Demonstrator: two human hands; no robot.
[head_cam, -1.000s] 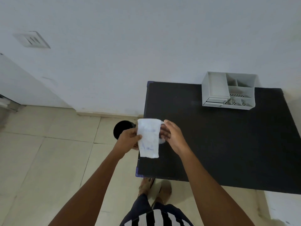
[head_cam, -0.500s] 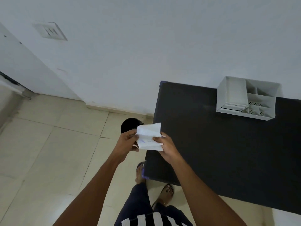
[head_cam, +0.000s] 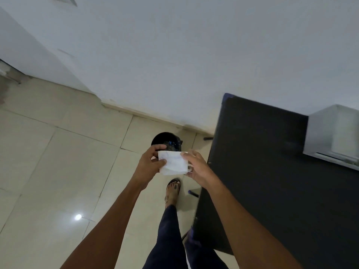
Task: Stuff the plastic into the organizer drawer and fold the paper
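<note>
Paper (head_cam: 173, 164) pinched between both hands, left hand (head_cam: 149, 164) and right hand (head_cam: 197, 166) on its short ends; long axis left-right, held over floor (head_cam: 58, 162), left of desk (head_cam: 272, 162).

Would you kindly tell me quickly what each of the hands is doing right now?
Left hand: closed on the left edge of the folded paper.
Right hand: closed on the paper's right edge.
</note>
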